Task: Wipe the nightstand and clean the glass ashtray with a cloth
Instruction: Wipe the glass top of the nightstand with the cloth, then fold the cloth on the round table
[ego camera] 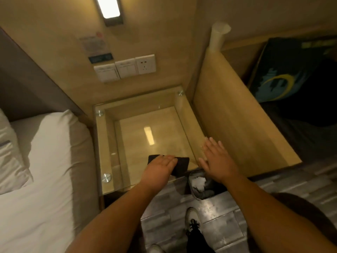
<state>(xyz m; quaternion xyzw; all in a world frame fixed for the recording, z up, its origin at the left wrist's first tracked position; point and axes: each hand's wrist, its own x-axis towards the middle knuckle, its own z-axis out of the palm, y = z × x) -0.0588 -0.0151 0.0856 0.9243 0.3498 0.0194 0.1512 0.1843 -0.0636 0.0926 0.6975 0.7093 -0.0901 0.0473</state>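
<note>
The nightstand (109,143) has a clear glass top on round metal studs, with a wooden box below it. A dark cloth (182,164) lies on the glass near the front edge. My left hand (160,167) lies flat on the cloth with straight fingers pressing it down. My right hand (215,157) is spread open, fingers straight, at the right front corner of the glass beside the wooden side panel. No glass ashtray shows in the head view.
A bed with white sheets (45,161) lies to the left. A tall wooden panel (233,125) stands right of the nightstand. A small bin with crumpled paper (198,185) sits on the floor in front. Wall switches and a socket (125,68) are above.
</note>
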